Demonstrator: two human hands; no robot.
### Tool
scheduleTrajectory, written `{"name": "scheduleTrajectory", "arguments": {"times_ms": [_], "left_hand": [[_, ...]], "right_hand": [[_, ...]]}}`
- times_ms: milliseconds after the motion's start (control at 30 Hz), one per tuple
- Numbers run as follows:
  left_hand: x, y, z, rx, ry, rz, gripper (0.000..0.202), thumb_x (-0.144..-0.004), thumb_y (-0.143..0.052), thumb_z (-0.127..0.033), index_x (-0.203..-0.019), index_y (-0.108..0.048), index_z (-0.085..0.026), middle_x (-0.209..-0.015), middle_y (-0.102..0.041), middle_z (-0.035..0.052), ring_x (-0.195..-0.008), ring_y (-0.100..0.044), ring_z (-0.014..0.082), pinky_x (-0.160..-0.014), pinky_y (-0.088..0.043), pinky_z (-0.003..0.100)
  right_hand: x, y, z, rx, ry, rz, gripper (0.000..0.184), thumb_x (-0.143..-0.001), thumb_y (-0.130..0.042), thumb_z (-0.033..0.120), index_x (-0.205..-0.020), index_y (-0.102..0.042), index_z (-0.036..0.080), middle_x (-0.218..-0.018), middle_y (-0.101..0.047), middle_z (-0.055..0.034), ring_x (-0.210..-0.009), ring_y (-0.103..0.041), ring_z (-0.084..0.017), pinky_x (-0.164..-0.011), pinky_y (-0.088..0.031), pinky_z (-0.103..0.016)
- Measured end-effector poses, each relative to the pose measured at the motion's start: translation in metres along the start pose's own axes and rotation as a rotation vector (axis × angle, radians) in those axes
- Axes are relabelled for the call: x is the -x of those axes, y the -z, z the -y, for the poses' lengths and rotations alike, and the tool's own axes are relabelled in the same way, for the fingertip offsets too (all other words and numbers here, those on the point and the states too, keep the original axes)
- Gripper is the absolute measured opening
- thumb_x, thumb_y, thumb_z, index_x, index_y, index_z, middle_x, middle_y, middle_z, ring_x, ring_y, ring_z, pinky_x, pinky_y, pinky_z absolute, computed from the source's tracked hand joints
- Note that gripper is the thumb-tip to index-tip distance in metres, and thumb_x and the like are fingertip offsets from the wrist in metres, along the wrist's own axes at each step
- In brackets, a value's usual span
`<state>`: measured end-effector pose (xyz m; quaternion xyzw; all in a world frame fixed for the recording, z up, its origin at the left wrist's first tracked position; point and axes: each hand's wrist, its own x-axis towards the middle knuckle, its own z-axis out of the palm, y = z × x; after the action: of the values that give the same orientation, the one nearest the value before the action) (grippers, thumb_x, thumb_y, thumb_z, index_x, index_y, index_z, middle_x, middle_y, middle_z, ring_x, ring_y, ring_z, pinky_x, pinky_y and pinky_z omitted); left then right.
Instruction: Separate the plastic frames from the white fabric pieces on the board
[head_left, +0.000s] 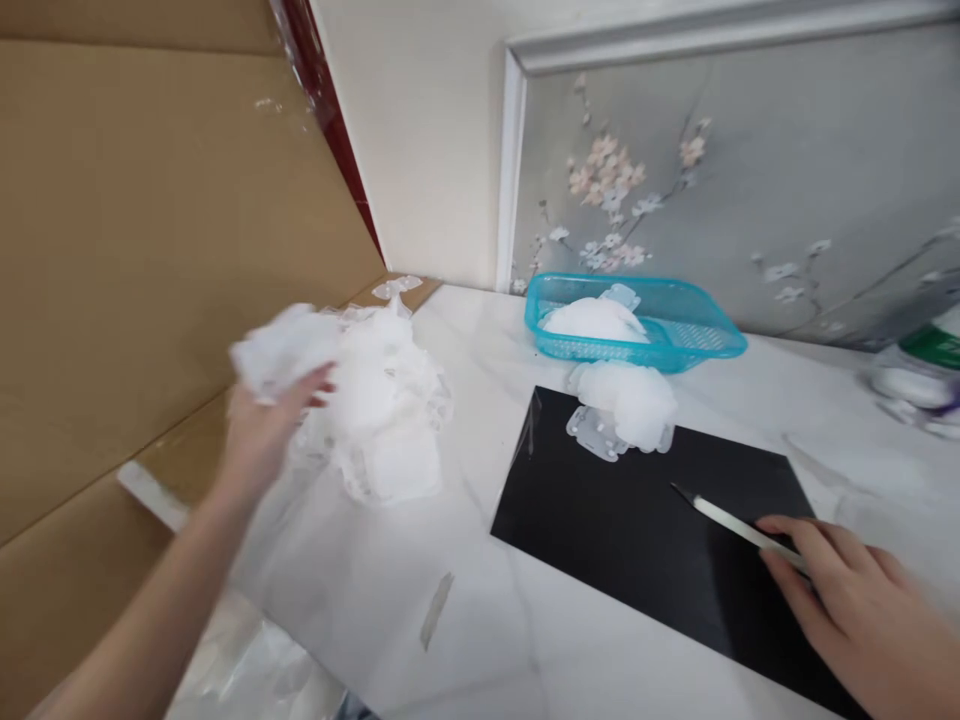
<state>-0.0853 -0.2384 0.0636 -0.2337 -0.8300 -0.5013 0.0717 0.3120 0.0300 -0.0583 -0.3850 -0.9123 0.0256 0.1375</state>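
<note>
My left hand (274,430) is blurred with motion and grips a wad of white fluffy filling (281,350) above the marble counter (420,520). Just right of it lies a larger heap of the same filling (382,410), mixed with translucent plastic pieces. My right hand (847,590) holds a white-handled craft knife (739,525), its tip over a black mat (622,540). Another clump of filling (626,405) with a translucent plastic piece rests on the mat's far edge. A teal plastic basket (675,320) behind it holds more filling.
Brown cardboard (150,250) stands along the counter's left side. A grey floral wall panel (750,170) rises behind the counter. A bottle with a green band (919,370) stands at the right edge. Crumpled plastic sheeting (255,660) lies below the near left corner.
</note>
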Motion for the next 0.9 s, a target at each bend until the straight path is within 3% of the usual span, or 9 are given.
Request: {"name": "scheduleTrajectory", "arguments": {"times_ms": [100,233,300,367,500,600,700,800,900], "left_hand": [[0.0,-0.09,-0.02,0.053,-0.109,0.309,0.051,-0.076,-0.06,-0.051,-0.113,-0.062,-0.015,-0.094,-0.072,0.0114,-0.079,-0.069,0.025,-0.071,-0.056,0.04],[0.002,-0.2,-0.05,0.065,-0.366,0.714,0.055,-0.072,-0.069,-0.048,-0.119,-0.061,-0.021,-0.12,-0.065,0.0105,-0.108,-0.062,0.0261,-0.091,-0.05,0.037],[0.001,-0.235,-0.06,0.01,-0.44,0.86,0.069,-0.06,-0.079,-0.045,-0.12,-0.062,-0.016,-0.123,-0.063,0.0154,-0.115,-0.058,0.0308,-0.096,-0.047,0.04],[-0.003,-0.249,-0.062,-0.062,-0.476,0.938,0.087,-0.05,-0.084,-0.045,-0.127,-0.057,-0.013,-0.131,-0.057,0.0203,-0.123,-0.052,0.0356,-0.1,-0.043,0.043],[-0.019,-0.22,-0.043,-0.204,-0.482,0.944,0.115,-0.043,-0.085,-0.054,-0.143,-0.039,-0.018,-0.148,-0.04,0.0187,-0.133,-0.041,0.0359,-0.105,-0.04,0.045],[-0.04,-0.162,-0.014,-0.352,-0.402,0.799,0.112,-0.053,-0.078,-0.06,-0.147,-0.032,-0.018,-0.153,-0.032,0.0176,-0.14,-0.031,0.0346,-0.112,-0.03,0.044],[-0.061,-0.09,0.016,-0.534,-0.261,0.544,0.098,-0.07,-0.061,-0.06,-0.148,-0.027,-0.012,-0.158,-0.016,0.0205,-0.146,-0.006,0.0386,-0.115,0.001,0.056],[-0.072,-0.028,0.039,-0.643,-0.153,0.468,0.08,-0.079,-0.048,-0.06,-0.145,-0.035,-0.016,-0.157,-0.025,0.016,-0.143,-0.023,0.0352,-0.115,-0.007,0.052],[-0.074,0.007,0.05,-0.686,-0.107,0.457,0.069,-0.078,-0.048,-0.057,-0.131,-0.053,-0.014,-0.14,-0.053,0.0144,-0.129,-0.046,0.0332,-0.115,-0.012,0.047]], "right_hand": [[-0.001,-0.001,0.0,-0.075,-0.017,-0.015,0.037,-0.088,-0.03,0.044,-0.094,-0.059,0.022,-0.096,-0.068,-0.0127,-0.079,-0.064,-0.031,-0.073,-0.054,-0.048],[-0.001,0.0,-0.003,-0.13,-0.036,0.002,0.039,-0.088,-0.033,0.047,-0.098,-0.061,0.021,-0.097,-0.066,-0.0107,-0.088,-0.063,-0.03,-0.078,-0.053,-0.047],[-0.001,0.001,-0.004,-0.137,-0.046,0.018,0.038,-0.089,-0.033,0.045,-0.099,-0.061,0.022,-0.099,-0.066,-0.01,-0.088,-0.062,-0.028,-0.079,-0.053,-0.046],[-0.002,0.002,-0.004,-0.136,-0.051,0.014,0.037,-0.089,-0.033,0.044,-0.099,-0.061,0.021,-0.101,-0.065,-0.0097,-0.087,-0.062,-0.027,-0.079,-0.053,-0.045],[-0.002,0.0,-0.004,-0.149,-0.052,0.013,0.036,-0.089,-0.034,0.043,-0.099,-0.061,0.022,-0.101,-0.065,-0.0094,-0.087,-0.062,-0.027,-0.078,-0.053,-0.045],[-0.002,0.001,-0.004,-0.163,-0.061,0.017,0.038,-0.086,-0.035,0.047,-0.096,-0.061,0.022,-0.097,-0.066,-0.0099,-0.085,-0.063,-0.029,-0.075,-0.053,-0.047],[-0.004,0.006,0.001,-0.155,-0.069,0.021,0.041,-0.083,-0.033,0.048,-0.095,-0.061,0.021,-0.095,-0.068,-0.0117,-0.083,-0.064,-0.032,-0.076,-0.053,-0.05],[-0.005,0.013,0.005,-0.125,-0.078,0.063,0.042,-0.083,-0.031,0.046,-0.095,-0.061,0.02,-0.096,-0.069,-0.0136,-0.083,-0.065,-0.033,-0.078,-0.053,-0.05],[-0.004,0.01,0.004,-0.115,-0.068,0.065,0.042,-0.082,-0.031,0.048,-0.093,-0.061,0.021,-0.096,-0.069,-0.014,-0.081,-0.065,-0.033,-0.077,-0.053,-0.05]]}}
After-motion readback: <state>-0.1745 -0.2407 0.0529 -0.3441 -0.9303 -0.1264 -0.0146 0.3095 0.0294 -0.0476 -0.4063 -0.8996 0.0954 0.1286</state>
